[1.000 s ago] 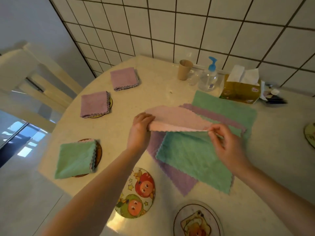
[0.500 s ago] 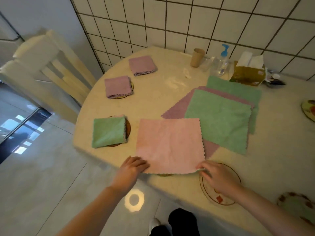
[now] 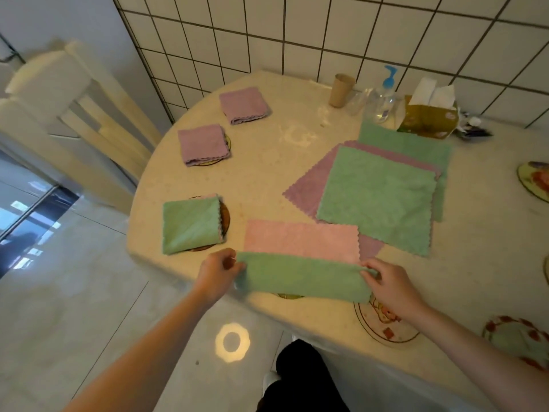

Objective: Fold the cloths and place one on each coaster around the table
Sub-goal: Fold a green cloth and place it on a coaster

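Pinching its near corners, both hands [image 3: 218, 270] [image 3: 389, 285] have now folded the pink cloth [image 3: 303, 257] halfway over.

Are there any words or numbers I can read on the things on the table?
No text can be read.
Tissue box: printed pictures only, any writing too blurred.
Pump bottle: no label legible.
Cartoon coaster: a picture, no words visible.

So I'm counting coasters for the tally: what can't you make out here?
Head view only:
- Coaster under the far purple cloth: hidden by the cloth, if there is one.
- Coaster under the pink-green cloth: only its edge shows.
- Right coasters: cut by the frame edge.
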### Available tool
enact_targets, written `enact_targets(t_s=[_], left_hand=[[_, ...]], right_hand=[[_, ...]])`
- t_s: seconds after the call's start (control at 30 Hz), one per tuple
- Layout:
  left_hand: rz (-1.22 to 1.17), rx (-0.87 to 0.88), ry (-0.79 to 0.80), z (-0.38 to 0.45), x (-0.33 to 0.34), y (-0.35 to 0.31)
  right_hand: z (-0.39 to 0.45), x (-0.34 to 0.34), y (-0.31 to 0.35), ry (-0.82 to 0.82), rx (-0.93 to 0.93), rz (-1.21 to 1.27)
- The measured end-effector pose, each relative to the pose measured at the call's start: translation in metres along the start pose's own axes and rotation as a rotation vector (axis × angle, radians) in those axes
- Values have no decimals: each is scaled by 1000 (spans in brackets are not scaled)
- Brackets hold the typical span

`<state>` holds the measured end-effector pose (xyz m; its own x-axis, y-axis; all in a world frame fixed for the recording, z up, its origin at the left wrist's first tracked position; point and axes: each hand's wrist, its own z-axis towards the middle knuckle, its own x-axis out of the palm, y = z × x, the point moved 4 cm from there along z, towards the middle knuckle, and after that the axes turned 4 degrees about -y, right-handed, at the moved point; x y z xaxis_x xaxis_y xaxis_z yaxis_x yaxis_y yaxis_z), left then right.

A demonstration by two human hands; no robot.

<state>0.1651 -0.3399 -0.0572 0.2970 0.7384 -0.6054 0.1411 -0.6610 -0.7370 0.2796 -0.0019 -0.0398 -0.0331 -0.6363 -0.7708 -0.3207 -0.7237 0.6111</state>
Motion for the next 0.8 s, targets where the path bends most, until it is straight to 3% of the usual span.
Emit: enact_targets(t_s=[0.17, 0.57, 0.8], left_hand=[[-104, -117, -66, 44, 6, -21], [123, -262, -112, 105, 30, -28], [207, -246, -136, 111, 33, -28]], right_hand=[[56, -9, 11, -60, -2, -7], [130, 5, -19, 47, 110, -110], [140, 7, -25, 82, 130, -99]])
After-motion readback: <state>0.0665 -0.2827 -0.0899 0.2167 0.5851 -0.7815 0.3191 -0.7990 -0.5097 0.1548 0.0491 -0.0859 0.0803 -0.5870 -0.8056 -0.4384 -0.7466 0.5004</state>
